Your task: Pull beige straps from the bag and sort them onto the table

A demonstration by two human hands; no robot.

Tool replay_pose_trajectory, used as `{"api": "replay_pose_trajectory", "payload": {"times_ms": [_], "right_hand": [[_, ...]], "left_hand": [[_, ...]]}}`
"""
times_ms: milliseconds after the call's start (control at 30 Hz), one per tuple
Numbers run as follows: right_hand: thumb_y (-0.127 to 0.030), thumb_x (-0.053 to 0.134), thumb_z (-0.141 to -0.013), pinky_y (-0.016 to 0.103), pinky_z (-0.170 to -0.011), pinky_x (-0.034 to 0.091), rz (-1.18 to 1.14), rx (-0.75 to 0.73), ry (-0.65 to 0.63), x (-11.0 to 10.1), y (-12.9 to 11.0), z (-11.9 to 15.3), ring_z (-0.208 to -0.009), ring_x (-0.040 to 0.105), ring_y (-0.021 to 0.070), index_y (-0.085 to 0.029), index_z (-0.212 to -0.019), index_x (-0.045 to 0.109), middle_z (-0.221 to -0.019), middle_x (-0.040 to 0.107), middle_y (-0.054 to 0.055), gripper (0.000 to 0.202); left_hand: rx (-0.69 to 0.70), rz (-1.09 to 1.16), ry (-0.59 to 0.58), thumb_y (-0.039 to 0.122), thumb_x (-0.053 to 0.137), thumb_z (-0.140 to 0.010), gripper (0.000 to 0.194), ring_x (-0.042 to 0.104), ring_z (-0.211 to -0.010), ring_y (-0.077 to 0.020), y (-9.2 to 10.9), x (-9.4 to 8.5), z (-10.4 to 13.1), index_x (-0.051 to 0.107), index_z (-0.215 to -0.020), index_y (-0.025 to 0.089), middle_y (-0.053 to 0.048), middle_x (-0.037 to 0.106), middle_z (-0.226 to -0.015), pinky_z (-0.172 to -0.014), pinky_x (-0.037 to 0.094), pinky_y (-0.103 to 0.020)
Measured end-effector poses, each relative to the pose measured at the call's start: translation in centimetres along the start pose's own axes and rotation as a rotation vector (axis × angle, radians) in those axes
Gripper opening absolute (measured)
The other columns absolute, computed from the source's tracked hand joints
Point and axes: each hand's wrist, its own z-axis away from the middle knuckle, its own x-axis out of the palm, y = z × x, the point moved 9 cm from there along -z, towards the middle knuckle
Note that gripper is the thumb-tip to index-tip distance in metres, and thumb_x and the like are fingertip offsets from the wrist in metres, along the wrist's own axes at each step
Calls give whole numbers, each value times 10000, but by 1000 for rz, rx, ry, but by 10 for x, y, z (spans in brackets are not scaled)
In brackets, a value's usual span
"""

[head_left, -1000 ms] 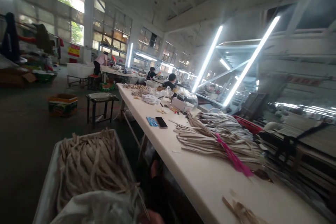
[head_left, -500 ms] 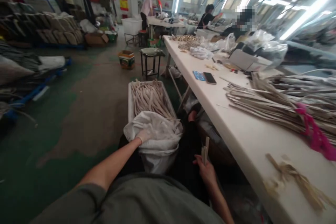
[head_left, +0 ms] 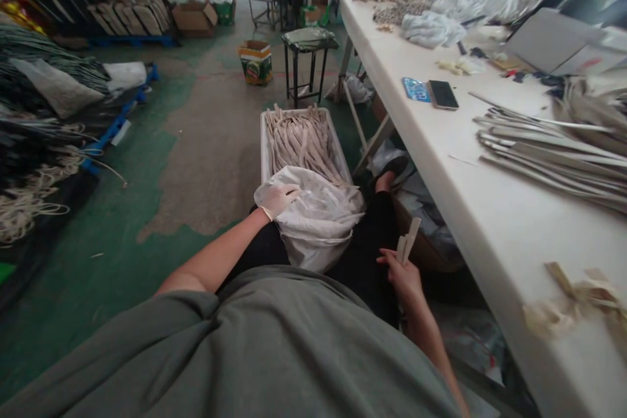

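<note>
My left hand (head_left: 280,200), in a pale glove, is closed on the left side of a crumpled white sack (head_left: 321,235) between my legs. Its fingertips are partly lost against the bag. My right hand (head_left: 402,272), bare, grips a few short beige strap strips (head_left: 408,243) that stick up past its fingers, beside my right thigh and below the table edge. Just beyond the sack, a white crate (head_left: 263,144) holds many long beige straps (head_left: 306,144); the sack covers its near end.
On my right runs a long white table (head_left: 441,196) with a bundle of grey-beige straps (head_left: 553,163), a phone (head_left: 443,95) and a blue packet (head_left: 415,89). Ahead stand a black stool (head_left: 311,46) and a small carton (head_left: 255,63). Loaded blue pallets (head_left: 110,137) lie left.
The view has tipped down and shifted left, so the scene sits higher and further right. My left hand has moved up along the sack's left side. The right hand still holds the strips.
</note>
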Motion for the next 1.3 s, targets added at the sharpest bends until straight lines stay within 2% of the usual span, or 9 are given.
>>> {"api": "replay_pose_trajectory", "payload": {"times_ms": [200,367,567,700,833,967,1067,1167,1300], "right_hand": [[-550,790,-713,214,-395,226,-304,1,-342,63,-76,20,-407,285,26,-171,-968,725,-821,730,68,461],[-554,743,-765,235,-391,196,-265,-130,-506,116,-148,32,-413,280,28,-178,-972,737,-937,749,80,429],[-611,776,-695,240,-398,116,-239,-27,-751,182,-176,50,-388,210,36,-150,-919,735,-519,558,-33,514],[-513,838,-636,226,-404,125,-389,7,-768,190,-188,52,-416,187,13,-197,-1020,706,-910,749,50,514],[-497,743,-733,230,-404,201,-351,-192,-491,156,-195,34,-430,244,32,-196,-1012,694,-1042,753,74,413],[-479,639,-820,226,-428,231,-151,-391,-360,129,-204,34,-457,293,53,-178,-1077,716,-935,737,45,403],[-495,671,-806,214,-452,244,81,-400,-626,147,-206,50,-488,326,67,-158,-1082,743,-761,688,18,442],[-567,723,-741,213,-435,251,206,-296,-879,165,-195,68,-469,335,81,-148,-983,767,-576,580,-10,486],[-645,781,-617,248,-445,369,284,-168,-973,170,-165,66,-495,474,137,-153,-840,754,-600,629,43,541]], "left_hand": [[385,341,234,356,651,-901,187,693,-881,-167,60,-63,63,752,-931,202,-45,767,-941,-871,519,-279],[549,440,128,392,666,-899,220,699,-829,-176,93,-72,95,738,-866,187,-61,758,-875,-792,537,-295],[504,596,102,300,693,-880,142,670,-759,-152,112,-64,94,709,-839,165,-45,727,-811,-751,531,-271],[469,673,7,264,679,-869,124,674,-809,-158,112,-48,95,724,-901,154,-63,734,-876,-770,537,-267],[227,714,-61,239,678,-837,262,646,-712,-128,83,-34,91,719,-1084,159,-21,708,-788,-707,522,-237],[42,810,-397,240,708,-788,377,613,-635,-112,75,-16,89,697,-1150,136,-11,691,-744,-644,509,-219],[112,828,-744,240,727,-755,253,634,-685,-123,103,-11,93,741,-980,125,-59,730,-892,-654,526,-223],[228,755,-899,182,721,-724,206,636,-697,-124,127,-18,89,768,-918,135,-41,736,-870,-656,520,-203],[354,679,-1097,153,740,-670,237,683,-811,-193,143,-25,81,791,-901,132,-37,751,-863,-637,540,-224]]}}
